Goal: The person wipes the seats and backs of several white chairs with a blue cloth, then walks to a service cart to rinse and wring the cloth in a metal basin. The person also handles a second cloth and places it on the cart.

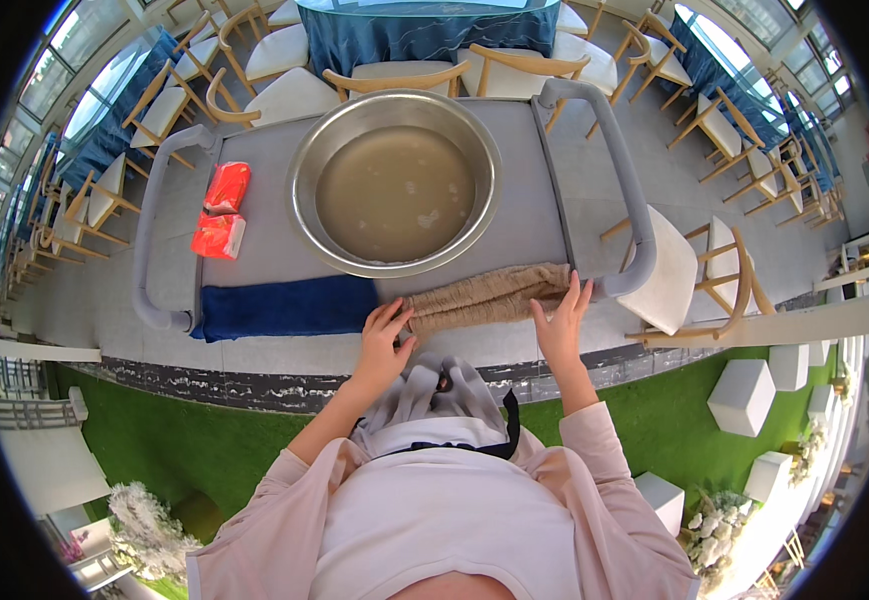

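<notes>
A light brown towel (490, 296), folded into a long strip, lies along the near edge of the grey cart top (254, 150). My left hand (387, 337) touches the towel's left end with its fingertips, thumb apart from the fingers. At the right end, my right hand (563, 319) rests thumb and fingertips, spread, against the cloth. A dark blue towel (288, 307) lies flat along the same edge, to the left of my left hand. Behind both cloths stands a wide metal basin (303, 217) holding cloudy brownish water (397, 195).
Two red packs of tissues (226, 187) lie at the cart's left. Grey handles rise at its left (147, 232) and right (633, 195) ends. Wooden chairs (397, 75) with white seats stand close behind. Green artificial turf (201, 435) and white cubes (742, 397) are on my side.
</notes>
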